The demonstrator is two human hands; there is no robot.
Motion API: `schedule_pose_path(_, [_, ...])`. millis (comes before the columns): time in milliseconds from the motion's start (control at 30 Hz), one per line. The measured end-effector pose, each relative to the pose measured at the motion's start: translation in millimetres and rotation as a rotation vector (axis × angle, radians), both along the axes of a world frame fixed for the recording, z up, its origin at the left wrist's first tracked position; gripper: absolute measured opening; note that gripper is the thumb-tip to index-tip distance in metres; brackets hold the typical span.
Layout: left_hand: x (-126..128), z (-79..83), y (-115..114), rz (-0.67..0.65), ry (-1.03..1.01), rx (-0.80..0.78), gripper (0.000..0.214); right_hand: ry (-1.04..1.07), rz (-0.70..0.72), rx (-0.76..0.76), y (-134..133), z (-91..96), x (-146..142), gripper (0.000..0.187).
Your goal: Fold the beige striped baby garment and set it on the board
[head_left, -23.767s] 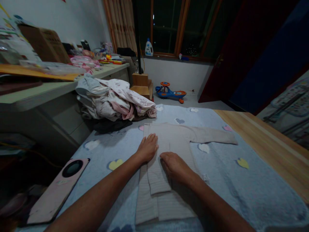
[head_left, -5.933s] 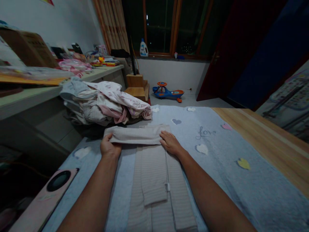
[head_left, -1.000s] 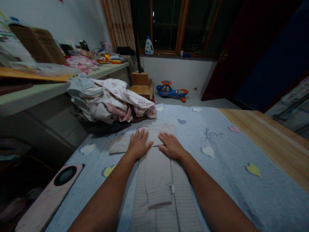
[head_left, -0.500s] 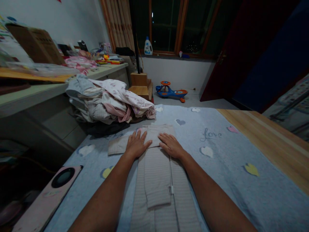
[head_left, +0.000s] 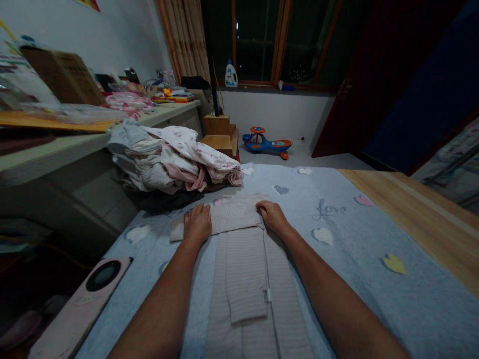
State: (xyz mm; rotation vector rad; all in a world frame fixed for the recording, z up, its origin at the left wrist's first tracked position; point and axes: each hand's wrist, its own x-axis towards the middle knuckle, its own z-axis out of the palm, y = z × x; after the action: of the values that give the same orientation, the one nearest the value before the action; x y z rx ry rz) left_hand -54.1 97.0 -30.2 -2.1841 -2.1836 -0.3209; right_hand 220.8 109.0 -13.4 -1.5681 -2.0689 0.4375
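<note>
A beige ribbed garment (head_left: 245, 271) lies lengthwise on a light blue blanket (head_left: 337, 259) in front of me. One sleeve (head_left: 232, 219) is folded across its top toward the left. My left hand (head_left: 196, 224) lies flat on that sleeve near its left end, fingers stretched forward. At the garment's top right corner, my right hand (head_left: 272, 215) has its fingers curled over the edge of the cloth.
A heap of loose clothes (head_left: 172, 157) sits at the blanket's far left. A pink phone (head_left: 90, 294) lies near left. A cluttered desk (head_left: 56, 144) runs along the left, bare wood (head_left: 419, 214) shows at right, and a toy car (head_left: 265, 143) stands on the floor.
Both hands have slid apart from the middle of the folded sleeve, the left toward its left end, the right to the garment's top right corner, where its fingers have curled.
</note>
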Motion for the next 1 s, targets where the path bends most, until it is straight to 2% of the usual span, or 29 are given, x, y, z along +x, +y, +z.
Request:
schedule_pose_path(100, [-3, 0.9, 1, -0.019, -0.005, -0.002, 0.046, -0.152, 0.025, 0.061, 6, -3.8, -3, 0.033])
schedule_pose_path(233, [-18, 13.6, -3, -0.051, 0.043, -0.055, 0.045, -0.318, 0.069, 0.037, 6, -11.8, -5, 0.047])
schedule_pose_path(367, [-40, 30.7, -9, 0.048, 0.145, -0.106, 0.046, -0.381, 0.059, 0.009, 4, -13.8, -5, 0.05])
schedule_pose_path(500, [-57, 36.4, -12, 0.175, 0.126, -0.12, 0.051, -0.323, 0.043, 0.034, 4, -16.0, -4, 0.053])
schedule_pose_path(600, [-67, 35.1, -10, 0.209, -0.009, -0.133, 0.049, -0.241, 0.017, 0.092, 5, -19.9, -2, 0.056])
schedule_pose_path(767, [-79, 37.6, -6, 0.234, -0.305, -0.08, 0.035, -0.108, -0.08, 0.179, 12, -23.1, 6, 0.033])
schedule_pose_path(900, [-73, 45.2, -10, 0.251, -0.549, 0.001, 0.034, -0.182, -0.097, 0.168, 14, -19.4, 8, 0.03])
schedule_pose_path(1000, [-64, 53.7, -19, 0.266, -0.792, 0.042, 0.046, -0.291, -0.074, 0.133, 12, -14.0, 6, 0.027])
